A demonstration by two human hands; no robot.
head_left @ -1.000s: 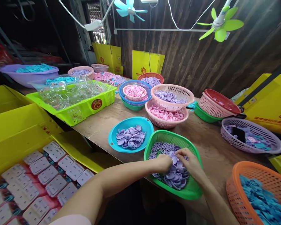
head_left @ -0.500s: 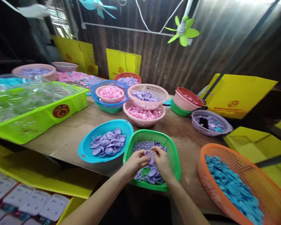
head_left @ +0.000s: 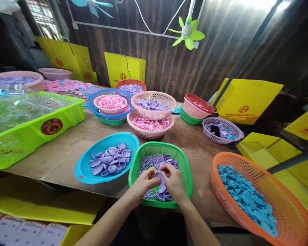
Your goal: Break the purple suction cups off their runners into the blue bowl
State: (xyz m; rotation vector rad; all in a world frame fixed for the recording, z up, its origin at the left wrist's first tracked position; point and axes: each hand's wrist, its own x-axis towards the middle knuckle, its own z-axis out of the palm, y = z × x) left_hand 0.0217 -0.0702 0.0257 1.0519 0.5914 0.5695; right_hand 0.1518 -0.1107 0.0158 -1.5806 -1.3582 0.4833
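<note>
Over the green basket point(head_left: 187, 171), my left hand point(head_left: 143, 182) and my right hand point(head_left: 174, 180) pinch a small round purple plastic dish point(head_left: 161, 181) between them. Fingertips of both hands meet at its upper edge. Inside the basket lie small purple hook-like bits point(head_left: 151, 160) toward the back left and more purple dishes point(head_left: 166, 195) at the front and back right, partly covered by my hands. Just left stands a blue basin point(head_left: 83, 160) with a heap of purple dishes point(head_left: 111, 160), some showing a thin curved piece at the edge.
Behind are stacked pink baskets point(head_left: 170, 123) and a blue basket point(head_left: 92, 102) of plastic parts. An orange basket point(head_left: 215, 182) with blue pieces stands right, a lime crate point(head_left: 20, 147) of clear bags left. A purple basket point(head_left: 231, 126) holds mixed pieces and a black object.
From the pile in the green basket, both hands have come up with a purple dish and brought it between their fingertips. The view has turned to the right.
</note>
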